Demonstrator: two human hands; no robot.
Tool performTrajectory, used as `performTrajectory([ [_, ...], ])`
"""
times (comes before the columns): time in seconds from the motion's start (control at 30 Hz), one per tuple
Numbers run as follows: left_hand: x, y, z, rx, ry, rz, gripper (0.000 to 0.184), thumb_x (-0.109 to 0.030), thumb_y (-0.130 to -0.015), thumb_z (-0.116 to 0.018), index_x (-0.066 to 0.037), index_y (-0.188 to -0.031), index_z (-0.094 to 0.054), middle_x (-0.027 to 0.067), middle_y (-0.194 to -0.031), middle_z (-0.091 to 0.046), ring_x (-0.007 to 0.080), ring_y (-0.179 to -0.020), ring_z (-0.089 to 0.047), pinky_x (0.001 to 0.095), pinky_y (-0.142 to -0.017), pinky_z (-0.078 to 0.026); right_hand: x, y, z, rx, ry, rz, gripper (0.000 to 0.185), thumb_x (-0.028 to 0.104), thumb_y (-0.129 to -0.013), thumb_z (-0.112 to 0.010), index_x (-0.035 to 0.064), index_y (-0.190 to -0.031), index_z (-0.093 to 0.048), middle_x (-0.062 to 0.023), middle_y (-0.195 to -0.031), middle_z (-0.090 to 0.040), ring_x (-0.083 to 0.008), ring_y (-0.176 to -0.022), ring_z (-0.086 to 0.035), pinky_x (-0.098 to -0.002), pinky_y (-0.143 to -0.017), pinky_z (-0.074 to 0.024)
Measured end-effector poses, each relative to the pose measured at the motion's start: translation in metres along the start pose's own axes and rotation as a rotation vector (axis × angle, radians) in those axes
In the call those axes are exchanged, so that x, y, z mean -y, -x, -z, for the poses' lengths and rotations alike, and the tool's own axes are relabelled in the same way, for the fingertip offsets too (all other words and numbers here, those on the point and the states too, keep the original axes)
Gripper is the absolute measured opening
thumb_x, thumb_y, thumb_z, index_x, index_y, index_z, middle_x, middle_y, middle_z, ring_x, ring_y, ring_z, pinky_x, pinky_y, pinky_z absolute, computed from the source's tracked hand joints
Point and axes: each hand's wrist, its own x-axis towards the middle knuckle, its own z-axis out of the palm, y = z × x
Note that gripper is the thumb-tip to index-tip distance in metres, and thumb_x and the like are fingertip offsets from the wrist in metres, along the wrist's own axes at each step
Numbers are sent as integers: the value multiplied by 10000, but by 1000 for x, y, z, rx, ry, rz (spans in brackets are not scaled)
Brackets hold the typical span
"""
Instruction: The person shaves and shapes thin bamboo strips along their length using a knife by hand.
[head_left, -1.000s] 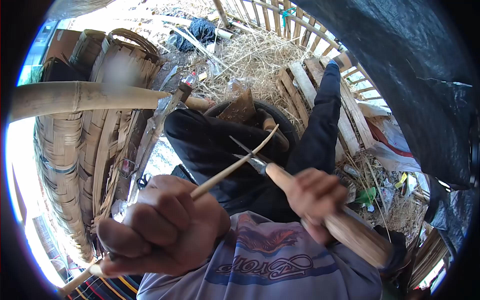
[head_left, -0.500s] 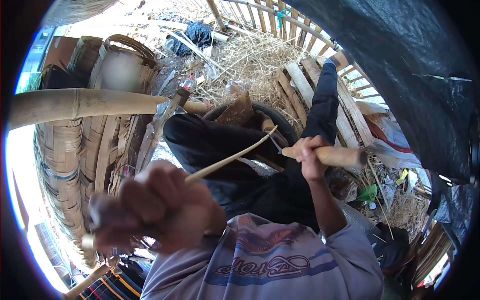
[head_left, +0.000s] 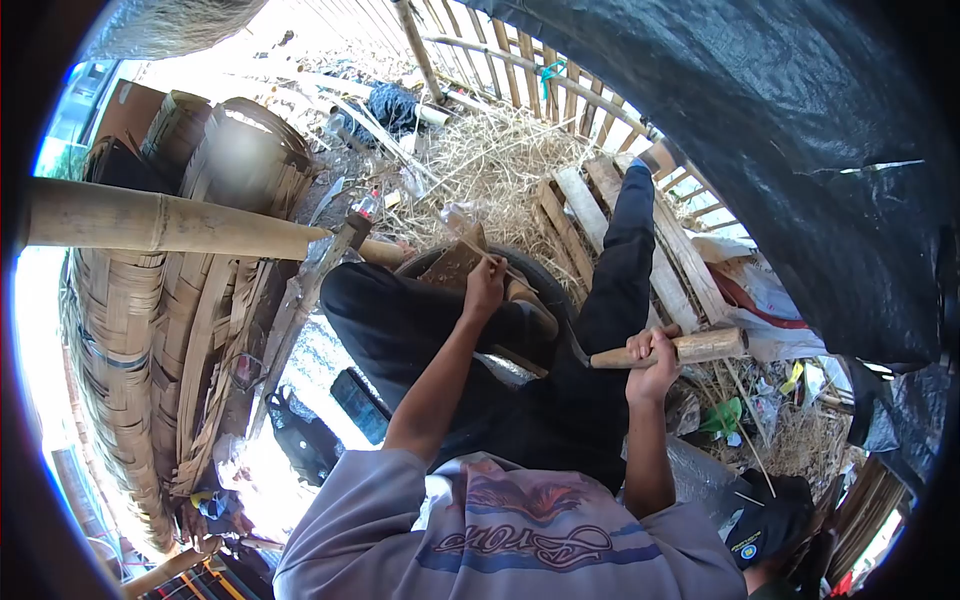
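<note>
My right hand (head_left: pixel 652 362) is wrapped round the thick wooden handle of a knife (head_left: pixel 712 346), over my right thigh. The knife's thin, curved blade (head_left: pixel 577 345) points left, towards the space between my legs. Further forward, my left hand (head_left: pixel 485 287) is closed on a thin bamboo strip (head_left: pixel 468 241), most of which is hidden by my fingers. A rough brown board (head_left: pixel 447 267) stands just beyond that hand, by a black tyre (head_left: pixel 555 287). A rounded wooden piece (head_left: pixel 535 308) lies beside my left wrist. Blade and strip are apart.
A thick bamboo pole (head_left: pixel 170 222) crosses on the left, before rolled woven bamboo panels (head_left: pixel 125 330). Wooden slats (head_left: pixel 585 210) lie by my right leg. A dark tarp (head_left: pixel 780 150) hangs at the right. A phone-like dark slab (head_left: pixel 360 402) lies by my left thigh.
My left hand has moved from close to the camera at lower left, forward to the tyre, with the strip. My right hand and the knife have shifted slightly right and down.
</note>
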Motion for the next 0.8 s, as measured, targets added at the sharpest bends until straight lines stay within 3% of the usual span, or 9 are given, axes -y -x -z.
performTrajectory([
  [0.03,4,-1,-3,-6,-34,80,228,-203,-921,-590,21,-961,-605,141,-799,-651,205,-763,-634,308,-700,-476,1,1,0,-25,-3,-1,141,76,-824,-563,94,-767,-436,1,-624,-396,-98,-558,-398,-264,-551,-373],
  [0.17,5,-12,-4,-3,59,16,256,-230,-908,-613,21,-956,-618,138,-772,-670,194,-767,-662,315,-690,-489,4,1,-5,-29,86,5,171,123,-851,-529,122,-782,-373,-3,-591,-365,-114,-538,-368,-285,-574,-342],
  [0.27,-15,-17,9,-29,13,74,258,-234,-903,-624,20,-947,-625,114,-766,-681,152,-741,-664,296,-665,-491,0,-1,-4,-5,17,16,111,70,-826,-538,88,-803,-431,-10,-646,-400,-109,-563,-402,-272,-555,-377],
  [0.33,-29,-16,16,-62,93,130,260,-241,-920,-606,18,-920,-632,69,-763,-681,88,-722,-628,236,-680,-483,-2,0,-5,11,7,15,106,63,-824,-532,88,-803,-431,-11,-649,-402,-110,-563,-402,-272,-556,-378],
  [0.47,-24,-27,28,30,309,-3,231,-218,-926,-600,11,-948,-614,38,-755,-639,87,-710,-598,236,-667,-477,-5,0,-14,59,5,-5,101,53,-824,-526,85,-800,-433,-11,-649,-403,-109,-565,-404,-269,-560,-377],
  [0.8,-86,-27,64,101,337,-17,287,-210,-937,-590,41,-1077,-580,23,-767,-595,89,-701,-581,235,-656,-482,-5,5,-24,54,22,-21,114,46,-839,-538,82,-793,-441,-14,-643,-423,-103,-551,-414,-271,-556,-383],
])
